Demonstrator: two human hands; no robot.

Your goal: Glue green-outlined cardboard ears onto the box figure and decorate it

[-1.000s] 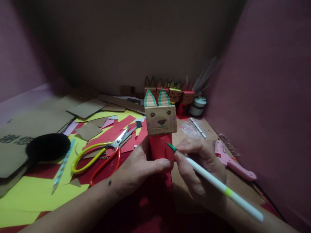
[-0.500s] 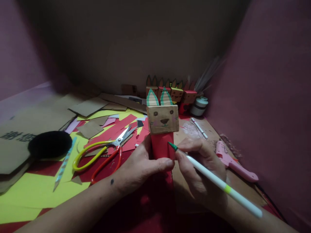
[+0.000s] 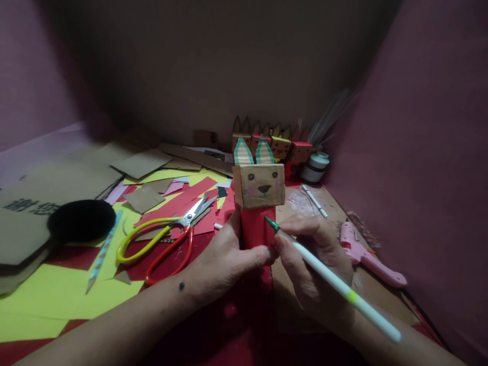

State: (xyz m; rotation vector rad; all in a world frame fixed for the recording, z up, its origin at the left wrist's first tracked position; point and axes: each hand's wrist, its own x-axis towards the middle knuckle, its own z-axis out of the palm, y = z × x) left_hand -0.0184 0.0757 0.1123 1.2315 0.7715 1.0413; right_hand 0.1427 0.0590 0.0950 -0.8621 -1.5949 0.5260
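Observation:
A paper animal figure (image 3: pixel 261 188) stands upright in front of me, with a box-shaped cardboard head, green-edged pointed ears, a drawn face and a red tube body. My left hand (image 3: pixel 236 249) is wrapped round the lower part of the red body, thumb across its front. Between the thumb and fingers of my right hand (image 3: pixel 316 259) is a white marker (image 3: pixel 324 274) with a green tip and a yellow-green band. Its tip is at the front of the red body; I cannot tell whether it touches. No mark shows clearly there.
Scissors (image 3: pixel 188 218) with yellow and red handles lie left, among paper and cardboard scraps. Beside them are a striped pencil (image 3: pixel 104 251) and a black round object (image 3: pixel 82 221). A pink glue gun (image 3: pixel 369 259) lies right. Several similar figures (image 3: pixel 280 145) and a jar (image 3: pixel 315 168) stand behind.
The figure has turned slightly, so more of its head's left side shows. The marker's tip has shifted a little up on the red body. The whole view has moved slightly.

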